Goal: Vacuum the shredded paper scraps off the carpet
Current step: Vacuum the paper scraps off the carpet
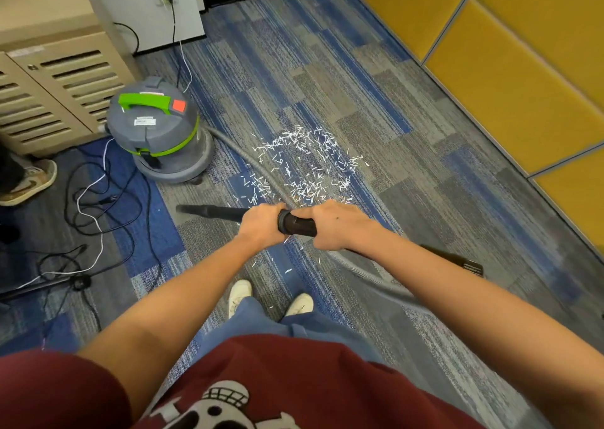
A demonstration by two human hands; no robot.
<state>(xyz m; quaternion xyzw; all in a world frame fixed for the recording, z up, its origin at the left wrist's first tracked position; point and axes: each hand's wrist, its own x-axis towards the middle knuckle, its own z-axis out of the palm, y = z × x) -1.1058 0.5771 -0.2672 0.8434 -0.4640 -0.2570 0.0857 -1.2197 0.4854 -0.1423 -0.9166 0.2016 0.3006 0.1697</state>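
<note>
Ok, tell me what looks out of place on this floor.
White paper scraps lie spilled across the carpet to the right of the vacuum canister, with a few strays near the shoes. A loose tangle of cables sprawls on the floor beside the canister.

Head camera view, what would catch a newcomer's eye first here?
The white scatter of shredded paper scraps on the blue-grey carpet, mid-frame, stands out first. Just nearer, the left hand and right hand grip the black vacuum wand, which points left. The grey-and-green canister vacuum stands at upper left.
</note>
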